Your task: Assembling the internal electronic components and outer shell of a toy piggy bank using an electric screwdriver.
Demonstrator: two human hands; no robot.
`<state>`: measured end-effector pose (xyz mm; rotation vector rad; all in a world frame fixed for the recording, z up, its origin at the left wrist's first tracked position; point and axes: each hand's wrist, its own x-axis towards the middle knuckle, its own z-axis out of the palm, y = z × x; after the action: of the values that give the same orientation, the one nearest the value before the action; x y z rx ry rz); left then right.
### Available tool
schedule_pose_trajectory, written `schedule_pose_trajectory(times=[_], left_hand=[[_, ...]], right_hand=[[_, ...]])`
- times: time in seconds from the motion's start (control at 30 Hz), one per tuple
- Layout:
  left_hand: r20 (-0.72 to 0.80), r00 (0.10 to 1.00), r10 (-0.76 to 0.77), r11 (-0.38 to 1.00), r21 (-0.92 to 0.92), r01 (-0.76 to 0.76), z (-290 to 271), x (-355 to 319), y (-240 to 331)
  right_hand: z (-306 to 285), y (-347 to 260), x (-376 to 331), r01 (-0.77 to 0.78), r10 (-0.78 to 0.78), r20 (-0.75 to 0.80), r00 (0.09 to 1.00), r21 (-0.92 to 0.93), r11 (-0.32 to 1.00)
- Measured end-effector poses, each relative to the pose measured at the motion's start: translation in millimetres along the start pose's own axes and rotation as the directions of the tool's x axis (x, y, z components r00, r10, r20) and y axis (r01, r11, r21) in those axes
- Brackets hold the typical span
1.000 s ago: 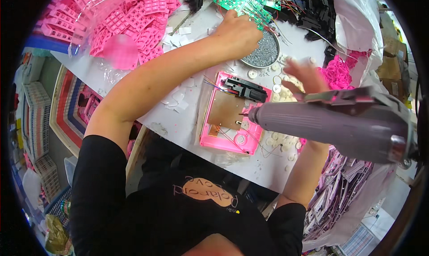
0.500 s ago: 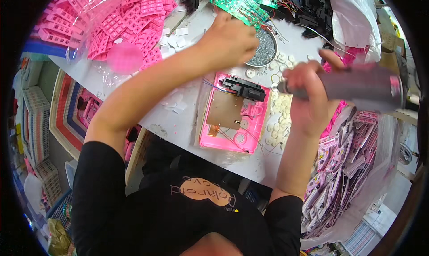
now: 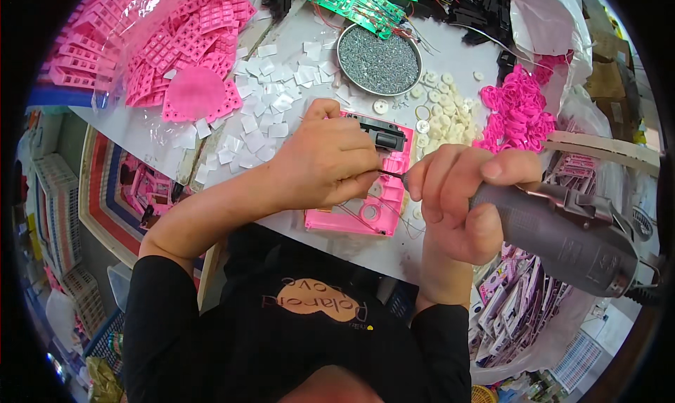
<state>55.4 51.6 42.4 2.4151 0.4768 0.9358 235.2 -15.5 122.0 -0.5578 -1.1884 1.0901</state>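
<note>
My right hand (image 3: pixel 467 199) grips a dark grey electric screwdriver (image 3: pixel 562 238), its thin black bit pointing left. At the bit's tip, the fingers of my left hand (image 3: pixel 334 160) are pinched together; whatever they hold, if anything, is too small to make out. Both hands are over an open pink plastic casing (image 3: pixel 351 222) on the table. A black plastic part (image 3: pixel 385 137) sits along the casing's far side. Thin wires and a round pink ring show at its near end, while my left hand covers much of the middle.
Beyond the casing stands a round metal dish (image 3: pixel 380 60) of small screws. White plastic wheels (image 3: pixel 450 111) and pink rubbery pieces (image 3: pixel 517 107) lie to the right. Pink keypads (image 3: pixel 186 44), white paper squares (image 3: pixel 264 125) and green circuit boards (image 3: pixel 355 5) are spread around.
My left hand has come back from the screw dish to the casing, fingers pinched. My right hand has brought the screwdriver left and nearer, its bit now meeting the left fingers.
</note>
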Motion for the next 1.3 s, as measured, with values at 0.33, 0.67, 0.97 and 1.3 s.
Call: schedule_pose_trajectory(times=[0.33, 0.67, 0.97, 1.3], left_hand=[[-0.017, 0.996, -0.093, 0.954, 0.285, 0.094, 6, 11, 8], [0.052, 0.98, -0.191, 0.928, 0.335, 0.163, 16, 9, -8], [0.187, 0.964, -0.19, 0.979, 0.115, 0.171, 20, 24, -25], [-0.106, 0.948, -0.3, 0.947, 0.084, 0.309, -140, -29, 22]], right_hand=[[-14, 13, 11, 0.06, -0.064, -0.14, 0.988, -0.033, 0.998], [-44, 64, 17, -0.035, -0.022, -0.218, 0.976, -0.254, 0.967], [-65, 63, 28, -0.108, 0.122, 0.005, 0.993, -0.425, 0.899], [-215, -57, -11, -0.442, 0.282, -0.453, 0.846, -0.891, -0.104]])
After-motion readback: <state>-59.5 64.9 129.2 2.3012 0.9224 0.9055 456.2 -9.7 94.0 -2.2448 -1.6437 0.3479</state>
